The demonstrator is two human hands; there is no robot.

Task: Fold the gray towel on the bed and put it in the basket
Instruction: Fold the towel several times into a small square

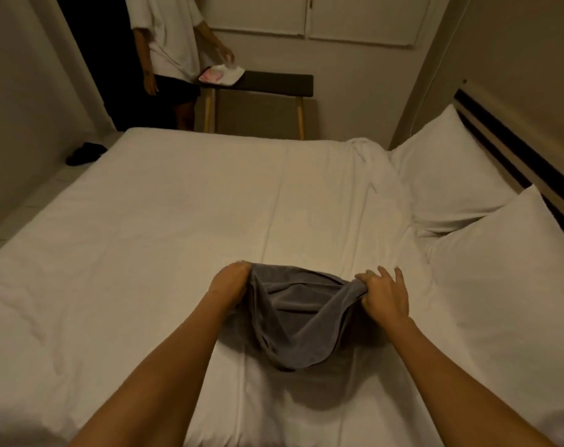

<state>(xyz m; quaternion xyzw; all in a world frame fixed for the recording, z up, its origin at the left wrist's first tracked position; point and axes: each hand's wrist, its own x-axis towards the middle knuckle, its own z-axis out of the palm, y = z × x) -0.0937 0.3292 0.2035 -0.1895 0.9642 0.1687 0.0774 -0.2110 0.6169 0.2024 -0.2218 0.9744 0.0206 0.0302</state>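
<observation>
Over the white bed [164,227], the left hand [229,280] and right hand [385,293] each clamp an upper corner of the gray towel [293,321], which sags between them, its lower end touching the sheet.

Dim, warm yellowish indoor light falls from above, leaving the white cotton bed sheet [177,221] softly lit. Wide-angle bending curves the edges; the bottom corners blur.
</observation>
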